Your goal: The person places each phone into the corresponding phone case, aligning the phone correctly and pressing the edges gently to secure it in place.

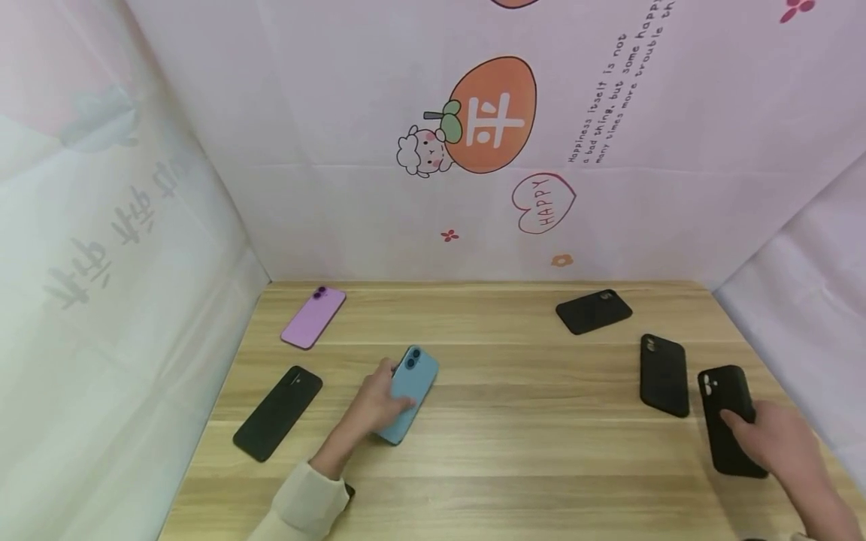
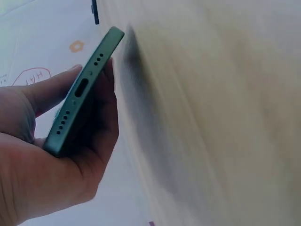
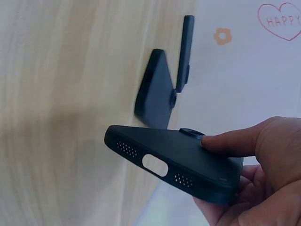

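Note:
A light blue smartphone [image 1: 417, 383] with two camera lenses is gripped by my left hand [image 1: 383, 402], thumb over its back and fingers beneath. Its bottom edge [image 2: 81, 89], with a port and speaker holes, faces the left wrist camera, and a shadow lies on the table beside it. At the right side, my right hand [image 1: 778, 436] holds a black phone case [image 1: 720, 406] by its right edge, thumb on the back. The right wrist view shows the port cutout and small perforations along the case's end [image 3: 155, 165]; the cutout looks see-through.
A purple phone [image 1: 314, 318] and a black phone [image 1: 278, 413] lie on the wooden table [image 1: 514, 451] at left. Two more black cases [image 1: 595, 311] lie at right, one [image 1: 664, 376] beside the held case. A dark object [image 1: 349, 492] is mostly hidden under my left sleeve. Printed cloth [image 1: 365, 218] encloses the table.

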`<state>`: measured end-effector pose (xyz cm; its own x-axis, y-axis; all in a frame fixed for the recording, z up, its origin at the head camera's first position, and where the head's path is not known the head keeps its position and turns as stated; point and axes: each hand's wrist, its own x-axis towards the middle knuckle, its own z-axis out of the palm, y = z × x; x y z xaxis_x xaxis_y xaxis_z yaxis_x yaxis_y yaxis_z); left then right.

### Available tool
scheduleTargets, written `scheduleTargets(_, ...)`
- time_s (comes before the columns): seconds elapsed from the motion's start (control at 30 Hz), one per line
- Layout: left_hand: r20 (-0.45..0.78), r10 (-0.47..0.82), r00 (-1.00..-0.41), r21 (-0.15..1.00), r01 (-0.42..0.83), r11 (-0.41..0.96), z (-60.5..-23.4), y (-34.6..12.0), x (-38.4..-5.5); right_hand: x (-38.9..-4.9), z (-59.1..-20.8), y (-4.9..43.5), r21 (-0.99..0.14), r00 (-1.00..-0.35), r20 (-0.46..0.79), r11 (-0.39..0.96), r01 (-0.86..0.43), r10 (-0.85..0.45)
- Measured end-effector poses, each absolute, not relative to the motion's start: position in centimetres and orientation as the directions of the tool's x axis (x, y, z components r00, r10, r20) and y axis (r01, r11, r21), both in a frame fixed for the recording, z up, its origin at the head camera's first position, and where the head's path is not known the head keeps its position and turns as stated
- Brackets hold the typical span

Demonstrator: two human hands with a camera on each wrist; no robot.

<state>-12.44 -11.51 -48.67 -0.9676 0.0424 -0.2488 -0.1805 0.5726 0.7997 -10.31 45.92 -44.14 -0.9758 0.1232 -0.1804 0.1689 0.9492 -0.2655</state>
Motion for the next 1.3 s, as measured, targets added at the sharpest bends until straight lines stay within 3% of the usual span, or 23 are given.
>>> scheduleTargets(0.27,-0.27,0.105,-0.957,0.953,-0.25,0.17,-49.0,-11.9,-11.8,-11.0,-42.7,43.6,-0.294,-0.999,-0.02,0.955,0.034,0.029)
scheduleTargets(0.63,-0.293,0.181,-0.939,0.928,-0.325,-0.182,-48.8,-11.4,-11.4,-12.6,-39.3,37.6,-0.324,-0.999,0.018,0.945,-0.047,-0.044)
scheduleTargets(0.93,-0.295,0.192,-0.936,0.892,-0.342,-0.294,-48.4,-10.3,-11.0,-13.1,-38.2,31.8,-0.422,-0.985,0.093,0.89,-0.171,-0.144)
scheduleTargets(1.3,-0.294,0.182,-0.938,0.897,-0.336,-0.287,-48.2,-9.2,-10.4,-13.5,-37.8,26.5,-0.64,-0.978,-0.073,0.762,-0.103,-0.193)
